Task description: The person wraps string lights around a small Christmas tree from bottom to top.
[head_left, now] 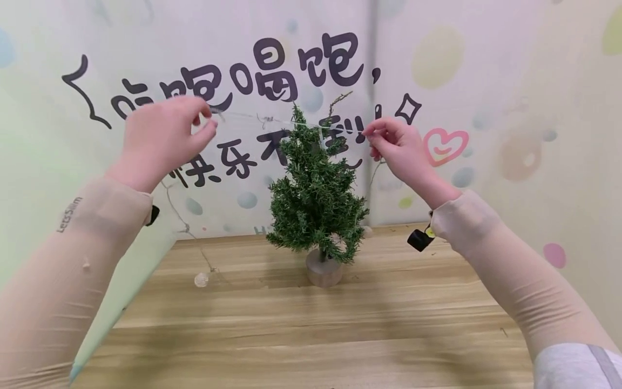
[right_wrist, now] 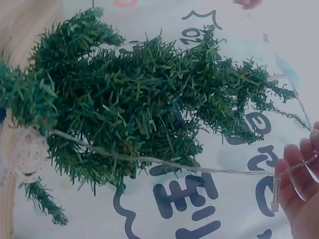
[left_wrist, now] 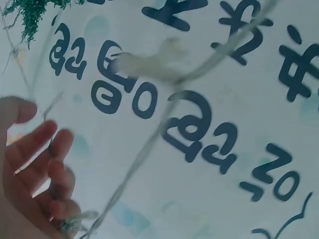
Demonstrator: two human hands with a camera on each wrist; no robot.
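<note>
A small green artificial Christmas tree (head_left: 318,189) stands upright on a round wooden base (head_left: 324,273). Across its upper part, in the head view, runs a thin string of lights (head_left: 340,129), stretched between both hands. My left hand (head_left: 162,138), left of the treetop, holds the string with curled fingers. To the right of the tree, my right hand (head_left: 400,148) pinches it between thumb and fingers. One length hangs below the left hand, near a white ball (head_left: 201,279). Another drops from the right hand along the tree, where the right wrist view shows a white woven ball (right_wrist: 27,154).
The tree is on a wood-grain tabletop (head_left: 301,335). Close behind it rises a pale wall covering (head_left: 486,65) with dark lettering and coloured dots. A black strapped item (head_left: 420,240) hangs by the right wrist.
</note>
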